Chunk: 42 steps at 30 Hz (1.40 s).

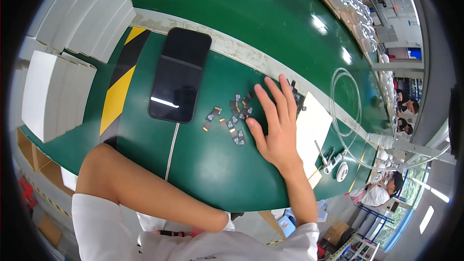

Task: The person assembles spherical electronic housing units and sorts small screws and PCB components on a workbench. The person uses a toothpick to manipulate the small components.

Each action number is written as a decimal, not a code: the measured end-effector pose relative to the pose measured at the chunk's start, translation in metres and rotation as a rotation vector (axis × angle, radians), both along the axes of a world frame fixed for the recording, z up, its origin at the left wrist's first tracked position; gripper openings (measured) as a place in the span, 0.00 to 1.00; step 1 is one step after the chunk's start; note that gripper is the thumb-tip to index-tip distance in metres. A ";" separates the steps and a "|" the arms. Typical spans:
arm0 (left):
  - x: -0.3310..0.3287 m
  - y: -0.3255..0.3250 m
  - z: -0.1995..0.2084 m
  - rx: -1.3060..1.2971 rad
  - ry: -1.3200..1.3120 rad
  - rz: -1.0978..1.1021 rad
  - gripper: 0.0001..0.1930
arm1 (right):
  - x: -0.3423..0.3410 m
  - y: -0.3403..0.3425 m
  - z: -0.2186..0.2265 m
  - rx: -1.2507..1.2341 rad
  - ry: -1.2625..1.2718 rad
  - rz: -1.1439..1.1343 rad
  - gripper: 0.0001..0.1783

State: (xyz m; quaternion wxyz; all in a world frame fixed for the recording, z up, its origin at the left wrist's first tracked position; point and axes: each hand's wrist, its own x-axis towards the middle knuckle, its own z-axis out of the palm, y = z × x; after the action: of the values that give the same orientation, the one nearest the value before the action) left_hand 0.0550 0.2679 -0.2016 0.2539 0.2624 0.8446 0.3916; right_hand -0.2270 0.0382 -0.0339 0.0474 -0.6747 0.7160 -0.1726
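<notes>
My right hand (pixel 278 133) is open above the green table, fingers spread and pointing away from me. Its thumb tip is beside a loose scatter of small flat black pieces with gold-coloured ends (pixel 235 121); whether it touches them I cannot tell. More dark pieces (pixel 299 100) show partly behind my fingers, at the top of a white sheet (pixel 313 125). My left forearm (pixel 159 188) lies across the near table edge, its elbow at the left. The left hand is at the edge near my lap, with its fingers hidden. Left of the pieces lies a black smartphone (pixel 180 79), screen dark.
White boxes (pixel 55 94) stand at the left beside yellow and black tape (pixel 118 99). A pale strip (pixel 241 57) runs along the far side. At right are a white handheld tool (pixel 332 160), a white round piece (pixel 342 171) and a looped clear tube (pixel 358 101). People (pixel 386 188) sit farther off.
</notes>
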 end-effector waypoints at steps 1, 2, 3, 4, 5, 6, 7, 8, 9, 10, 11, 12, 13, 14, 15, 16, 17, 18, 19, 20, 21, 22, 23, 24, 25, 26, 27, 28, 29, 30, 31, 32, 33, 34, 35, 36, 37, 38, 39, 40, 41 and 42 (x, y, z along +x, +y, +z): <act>0.074 0.088 -0.017 -0.013 -0.175 0.738 0.20 | 0.015 -0.012 0.000 -0.035 -0.003 0.051 0.33; -0.021 0.003 -0.080 0.016 -0.138 0.683 0.20 | -0.002 0.007 0.006 -0.029 0.059 -0.013 0.31; -0.006 0.039 -0.121 -0.047 -0.089 -0.009 0.21 | -0.002 0.008 0.011 -0.045 0.051 -0.033 0.27; -0.003 0.114 -0.140 -0.092 -0.050 -0.687 0.22 | 0.005 0.002 0.010 -0.050 0.029 -0.013 0.27; -0.006 0.103 -0.125 -0.080 -0.075 -0.646 0.22 | 0.017 -0.008 0.002 -0.044 0.004 0.042 0.27; -0.020 0.079 -0.098 -0.081 -0.093 -0.726 0.22 | 0.009 -0.003 0.000 -0.026 0.022 0.027 0.26; -0.029 0.063 -0.083 -0.091 -0.114 -0.800 0.23 | 0.005 0.002 0.001 -0.015 0.049 0.003 0.26; -0.029 0.076 -0.094 -0.098 -0.095 -0.832 0.23 | -0.004 0.010 0.006 -0.012 0.066 -0.030 0.26; -0.017 0.096 -0.116 -0.132 -0.120 -0.782 0.23 | 0.002 0.002 0.006 -0.026 0.067 -0.004 0.25; -0.009 0.108 -0.129 -0.161 -0.139 -0.737 0.23 | 0.008 -0.003 0.004 -0.033 0.072 0.017 0.24; -0.018 0.084 -0.104 -0.155 -0.127 -0.745 0.23 | 0.005 0.002 0.001 -0.022 0.081 0.010 0.24; 0.002 0.079 -0.073 -0.258 -0.093 -0.438 0.23 | 0.015 -0.006 -0.003 -0.054 0.072 0.011 0.25; 0.016 0.072 -0.043 -0.350 0.004 -0.212 0.23 | 0.000 0.008 0.000 -0.063 0.113 -0.076 0.26; 0.034 0.060 -0.010 -0.449 0.043 0.092 0.23 | 0.008 0.002 -0.001 -0.071 0.099 -0.047 0.26; 0.045 0.045 0.020 -0.528 0.119 0.354 0.23 | 0.003 0.007 0.001 -0.095 0.122 -0.100 0.25; 0.028 0.003 0.051 -0.599 0.187 0.628 0.23 | 0.000 0.011 0.003 -0.120 0.141 -0.145 0.25; 0.018 -0.009 0.049 -0.600 0.189 0.629 0.23 | 0.002 0.009 0.005 -0.144 0.084 -0.107 0.24; 0.002 -0.020 0.043 -0.632 0.411 0.255 0.22 | 0.004 0.005 0.008 -0.128 0.069 -0.059 0.22; -0.017 -0.031 0.036 -0.643 0.622 -0.129 0.22 | 0.006 0.005 0.007 -0.131 0.027 -0.056 0.20; -0.035 -0.040 0.028 -0.636 0.819 -0.521 0.21 | 0.009 0.005 0.005 -0.134 -0.015 -0.054 0.18; -0.048 -0.043 0.021 -0.606 0.995 -0.916 0.21 | 0.011 0.002 0.004 -0.135 -0.019 -0.047 0.18; -0.056 -0.045 0.017 -0.552 1.157 -1.320 0.20 | 0.011 -0.002 0.005 -0.160 -0.016 -0.061 0.16; -0.059 -0.042 0.012 -0.555 1.151 -1.316 0.20 | 0.012 -0.007 0.005 -0.188 -0.015 -0.074 0.14; -0.061 -0.039 0.009 -0.546 1.185 -1.342 0.19 | 0.011 -0.010 0.007 -0.190 -0.016 -0.070 0.14; -0.062 -0.035 0.006 -0.537 1.221 -1.370 0.19 | 0.009 -0.014 0.009 -0.195 -0.016 -0.078 0.12; -0.062 -0.030 0.005 -0.523 1.262 -1.398 0.18 | 0.009 -0.017 0.012 -0.197 -0.015 -0.091 0.10; -0.062 -0.025 0.003 -0.509 1.304 -1.427 0.17 | 0.013 -0.021 0.017 -0.174 0.005 -0.104 0.08; -0.061 -0.020 0.001 -0.495 1.348 -1.455 0.16 | 0.015 -0.024 0.019 -0.170 0.010 -0.106 0.08; -0.060 -0.015 -0.004 -0.501 1.346 -1.450 0.16 | 0.017 -0.029 0.021 -0.141 0.006 -0.104 0.08; -0.058 -0.011 -0.010 -0.436 1.164 -1.329 0.13 | 0.019 -0.033 0.024 -0.112 0.002 -0.102 0.09; -0.055 -0.005 -0.014 -0.371 0.984 -1.203 0.11 | 0.022 -0.034 0.025 -0.113 0.004 -0.094 0.09; -0.053 0.000 -0.009 -0.378 0.988 -1.195 0.11 | 0.022 -0.034 0.024 -0.093 0.007 -0.097 0.09; -0.046 0.005 0.005 -0.691 0.882 -1.046 0.12 | 0.021 -0.033 0.023 -0.070 0.011 -0.106 0.10; -0.037 0.012 0.022 -0.987 0.756 -0.877 0.13 | 0.021 -0.034 0.024 -0.067 0.016 -0.103 0.10; -0.026 0.018 0.040 -1.262 0.616 -0.692 0.15 | 0.021 -0.034 0.026 -0.053 -0.005 -0.128 0.09; -0.018 0.022 0.054 -1.516 0.459 -0.488 0.16 | 0.022 -0.034 0.028 -0.038 -0.026 -0.154 0.09; -0.015 0.024 0.059 -1.748 0.287 -0.268 0.18 | 0.021 -0.034 0.029 -0.035 -0.021 -0.154 0.09; -0.019 0.020 0.058 -1.744 0.294 -0.264 0.18 | 0.020 -0.034 0.033 -0.006 -0.067 -0.144 0.09; -0.031 0.010 0.052 -1.471 0.275 -0.419 0.18 | 0.019 -0.034 0.035 0.022 -0.117 -0.131 0.08; -0.047 -0.003 0.043 -1.190 0.248 -0.558 0.19 | 0.017 -0.033 0.036 0.026 -0.120 -0.127 0.08; -0.065 -0.016 0.032 -0.906 0.225 -0.681 0.19 | 0.013 -0.033 0.037 0.029 -0.181 -0.156 0.07; -0.081 -0.026 0.022 -0.619 0.198 -0.788 0.20 | 0.007 -0.034 0.037 0.030 -0.242 -0.183 0.07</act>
State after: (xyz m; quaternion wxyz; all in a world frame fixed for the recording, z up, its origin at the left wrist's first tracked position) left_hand -0.0257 0.2420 -0.1795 0.3667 0.5093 0.7780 -0.0291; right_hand -0.2198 0.0047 0.0034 0.1276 -0.5803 0.7659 -0.2457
